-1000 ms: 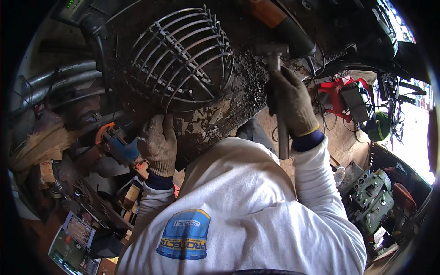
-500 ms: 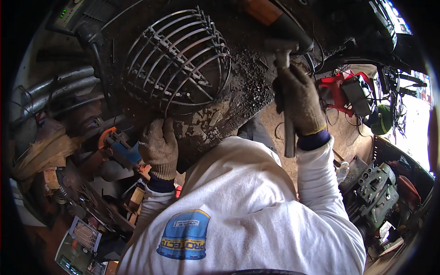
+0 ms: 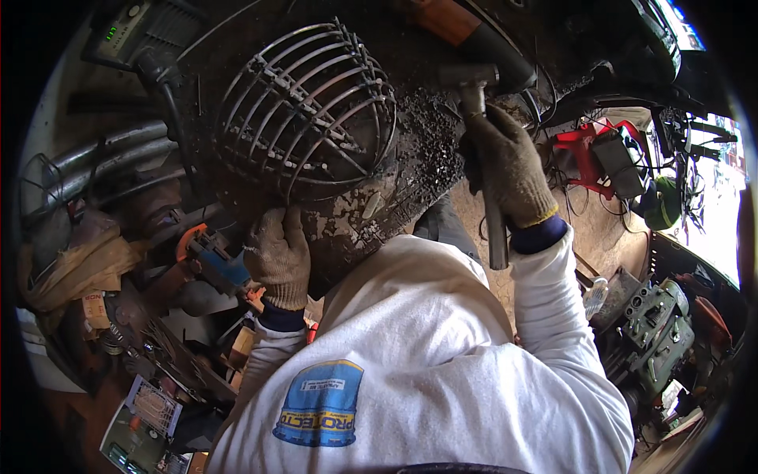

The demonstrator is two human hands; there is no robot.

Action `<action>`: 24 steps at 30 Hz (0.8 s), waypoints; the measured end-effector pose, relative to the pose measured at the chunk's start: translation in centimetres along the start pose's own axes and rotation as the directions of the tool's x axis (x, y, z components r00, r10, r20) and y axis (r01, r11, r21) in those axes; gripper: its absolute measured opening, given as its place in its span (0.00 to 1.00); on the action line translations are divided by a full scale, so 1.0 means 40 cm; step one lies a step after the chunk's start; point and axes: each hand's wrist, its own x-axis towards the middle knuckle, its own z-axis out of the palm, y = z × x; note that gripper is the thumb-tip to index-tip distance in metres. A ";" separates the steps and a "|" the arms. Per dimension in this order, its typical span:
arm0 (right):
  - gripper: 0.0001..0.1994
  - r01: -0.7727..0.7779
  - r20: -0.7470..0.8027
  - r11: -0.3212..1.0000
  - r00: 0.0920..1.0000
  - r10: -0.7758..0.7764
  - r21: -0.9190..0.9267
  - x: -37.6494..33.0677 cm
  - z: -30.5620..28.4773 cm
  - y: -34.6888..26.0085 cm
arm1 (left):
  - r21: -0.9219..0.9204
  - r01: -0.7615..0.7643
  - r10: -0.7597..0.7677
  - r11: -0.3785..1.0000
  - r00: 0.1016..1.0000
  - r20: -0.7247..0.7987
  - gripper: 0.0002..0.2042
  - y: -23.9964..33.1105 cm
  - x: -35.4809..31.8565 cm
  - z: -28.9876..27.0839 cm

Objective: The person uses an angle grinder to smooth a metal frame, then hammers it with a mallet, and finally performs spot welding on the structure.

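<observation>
"Along the near edge of the workbench (image 3: 347, 217), what is noted of your left hand (image 3: 276, 261)?"

"Gloved, thumb and fingers drawn close together at the nearest bar of the metal cage (image 3: 308, 104). Whether they pinch that bar, I cannot tell; the contact is too small to make out."

"Position of the cage?"

"On the workbench top, towards the left, its nearest bar reaching close to the near edge. Curved bars run side by side across a straight rib."

"Your right hand (image 3: 505, 162)?"

"Gloved also, and wrapped round the handle of a hammer (image 3: 495, 233). The head points away from me, the free end of the handle towards me. Head and cage are apart."

"Condition of the surface?"

"Dark, with pale, flaking patches beside my left hand. Dark granules (image 3: 438, 130) lie scattered to the right of the cage, up to the near edge."

"Other items?"

"One power tool (image 3: 489, 51), orange and grey, towards the far edge. Beyond the right side of the workbench, a red stool (image 3: 580, 154) with a grey box (image 3: 620, 162) against it."
</observation>
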 end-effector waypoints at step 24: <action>0.14 0.014 -0.017 0.992 1.000 -0.016 -0.125 -0.018 0.048 0.057 | -0.009 -0.033 0.033 0.999 0.999 0.010 0.09 -0.007 -0.001 0.001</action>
